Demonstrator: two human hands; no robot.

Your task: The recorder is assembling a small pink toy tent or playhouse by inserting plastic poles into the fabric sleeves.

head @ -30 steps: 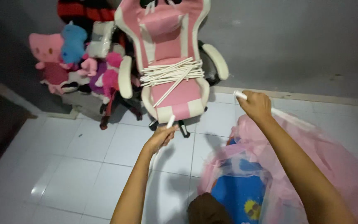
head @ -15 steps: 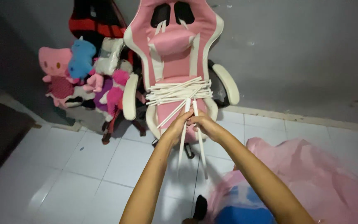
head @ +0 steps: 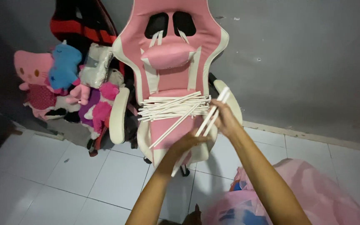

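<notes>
A pink and white gaming chair [head: 169, 54] stands against the grey wall, with a pile of several thin white rods [head: 169, 107] lying across its seat. My left hand [head: 188, 143] and my right hand [head: 225, 118] together hold two long white rods [head: 208, 120] slanted over the seat's right side. The left hand grips their lower part, the right hand the upper part near the chair's right armrest [head: 229, 100].
Plush toys [head: 59, 85] are heaped on the floor left of the chair, under a red and black striped cloth [head: 84, 25]. A pink fabric bundle [head: 313, 196] lies at the lower right on white floor tiles [head: 42, 175].
My right hand came in from the pink fabric at the right and joined my left hand at the chair seat. Both now hold rods, raised and slanted over the pile.
</notes>
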